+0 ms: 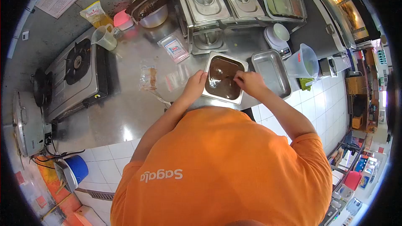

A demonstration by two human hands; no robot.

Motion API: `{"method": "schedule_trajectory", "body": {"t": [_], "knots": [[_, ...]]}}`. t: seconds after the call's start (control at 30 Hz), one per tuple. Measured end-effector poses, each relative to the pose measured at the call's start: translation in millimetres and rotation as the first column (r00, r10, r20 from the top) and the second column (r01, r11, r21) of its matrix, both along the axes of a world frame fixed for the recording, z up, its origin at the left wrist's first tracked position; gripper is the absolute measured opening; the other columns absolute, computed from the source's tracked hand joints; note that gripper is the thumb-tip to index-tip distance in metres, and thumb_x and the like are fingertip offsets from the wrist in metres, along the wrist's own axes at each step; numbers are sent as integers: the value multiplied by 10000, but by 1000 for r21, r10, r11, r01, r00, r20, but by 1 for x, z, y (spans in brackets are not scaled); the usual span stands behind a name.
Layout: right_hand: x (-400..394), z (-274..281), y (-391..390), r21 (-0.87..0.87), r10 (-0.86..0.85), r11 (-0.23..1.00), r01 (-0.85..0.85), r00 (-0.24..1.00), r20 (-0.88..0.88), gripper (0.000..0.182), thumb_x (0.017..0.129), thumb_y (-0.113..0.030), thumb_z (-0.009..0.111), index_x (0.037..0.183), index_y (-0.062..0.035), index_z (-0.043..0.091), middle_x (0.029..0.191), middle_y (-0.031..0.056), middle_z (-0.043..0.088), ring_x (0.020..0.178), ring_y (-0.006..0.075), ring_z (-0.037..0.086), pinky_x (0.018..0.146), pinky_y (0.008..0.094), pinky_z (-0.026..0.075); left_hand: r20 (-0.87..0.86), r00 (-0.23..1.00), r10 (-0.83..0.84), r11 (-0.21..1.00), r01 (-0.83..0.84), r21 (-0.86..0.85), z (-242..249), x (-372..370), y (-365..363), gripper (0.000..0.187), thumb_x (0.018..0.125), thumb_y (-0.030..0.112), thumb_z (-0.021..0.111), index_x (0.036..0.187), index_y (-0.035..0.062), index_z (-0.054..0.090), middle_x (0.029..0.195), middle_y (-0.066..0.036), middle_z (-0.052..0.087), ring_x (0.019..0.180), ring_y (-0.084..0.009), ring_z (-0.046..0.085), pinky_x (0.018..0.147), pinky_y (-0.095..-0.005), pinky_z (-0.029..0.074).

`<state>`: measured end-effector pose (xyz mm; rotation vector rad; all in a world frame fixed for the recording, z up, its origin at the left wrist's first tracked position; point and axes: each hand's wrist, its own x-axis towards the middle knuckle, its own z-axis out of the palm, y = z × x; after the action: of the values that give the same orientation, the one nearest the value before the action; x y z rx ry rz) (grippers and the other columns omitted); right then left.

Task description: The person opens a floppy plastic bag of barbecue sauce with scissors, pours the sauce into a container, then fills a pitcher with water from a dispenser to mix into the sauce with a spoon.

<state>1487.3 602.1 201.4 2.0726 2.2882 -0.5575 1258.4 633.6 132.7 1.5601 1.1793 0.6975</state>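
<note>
A square metal food pan (208, 62) holds a glossy dark brown liquid (223, 73), which looks like chocolate sauce. My left hand (195, 86) is closed on the pan's left rim. Over the right side of the liquid, my right hand (250, 82) has its fingers pinched together. Whatever those fingers hold, if anything, is hidden or too small to make out. To the right of the pan, close to my right hand, lies a shallow metal tray (271, 71).
Lidded steel pans (205, 0) stand in a rack at the back. A kitchen scale (277, 37) and a plastic measuring jug (302, 60) are on the right. Small packets (148, 77) and scissors (161, 99) lie left of my hands. A gas stove (75, 71) sits farther left.
</note>
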Motion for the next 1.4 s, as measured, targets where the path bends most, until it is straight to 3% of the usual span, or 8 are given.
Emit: {"method": "schedule_trajectory", "body": {"t": [0.4, 0.6, 0.7, 0.83, 0.93, 1.0, 1.33, 1.4], "knots": [[22, 0, -6, -56, 49, 996, -69, 953, -300, 121, 771, -255, 628, 815, -147, 662, 719, 88, 646, 673, 273, 622, 596, 373, 478, -7, 1000, 13, 1000, -13, 19, -2, 1, 0, 294, 941, 257, 416, 871, -19, 490, 746, -231, 547, 711, -392, 533, 658, -405, 415], [26, -2, -8, -113, -6, 993, -31, 951, -310, 133, 763, -252, 639, 822, -137, 672, 740, 82, 657, 688, 273, 624, 610, 367, 480, -15, 999, 44, 998, -43, 49, -4, 3, -2, 287, 947, 251, 413, 858, -11, 490, 712, -184, 501, 648, -285, 489, 639, -366, 403], [21, -9, -7, 29, -161, 986, 166, 978, -133, 122, 753, -235, 653, 817, -135, 679, 734, 77, 659, 678, 250, 628, 613, 350, 479, -64, 994, 93, 995, -91, 36, -8, 6, -9, 298, 942, 251, 413, 859, -24, 493, 719, -229, 529, 676, -384, 511, 636, -405, 405], [26, 1, -6, -161, -35, 987, -22, 939, -342, 135, 758, -249, 645, 838, -147, 681, 734, 91, 657, 697, 259, 633, 626, 349, 483, -5, 989, 150, 988, -150, 18, -7, 11, -21, 300, 944, 249, 407, 858, -25, 492, 721, -232, 521, 678, -388, 504, 634, -409, 400], [23, -7, -6, 4, -160, 987, 161, 983, -88, 135, 759, -249, 625, 803, -136, 683, 762, 90, 662, 721, 266, 632, 653, 370, 493, 45, 982, 184, 981, -186, 58, -12, 15, -22, 307, 948, 249, 398, 853, -28, 489, 722, -233, 514, 679, -382, 504, 634, -410, 399], [21, 0, -9, -141, -86, 989, 37, 931, -356, 139, 767, -252, 616, 823, -142, 680, 758, 89, 660, 726, 269, 635, 646, 381, 495, 62, 980, 188, 980, -192, 52, -13, 14, -26, 305, 950, 247, 393, 843, -26, 479, 714, -229, 507, 669, -373, 501, 632, -411, 398], [14, -4, -13, -42, -297, 954, 296, 919, -259, 145, 754, -244, 631, 805, -116, 677, 735, 107, 650, 710, 271, 629, 659, 366, 488, 45, 975, 217, 973, -220, 70, -13, 19, -34, 298, 957, 239, 371, 837, -19, 459, 685, -211, 499, 636, -359, 491, 613, -413, 392], [22, -14, -14, -129, -76, 991, 14, 871, -485, 155, 762, -256, 628, 808, -116, 676, 735, 107, 651, 712, 277, 630, 656, 377, 490, 24, 975, 223, 973, -224, 51, -11, 19, -35, 298, 959, 241, 365, 841, -17, 456, 681, -210, 496, 633, -360, 489, 606, -412, 389]]}}
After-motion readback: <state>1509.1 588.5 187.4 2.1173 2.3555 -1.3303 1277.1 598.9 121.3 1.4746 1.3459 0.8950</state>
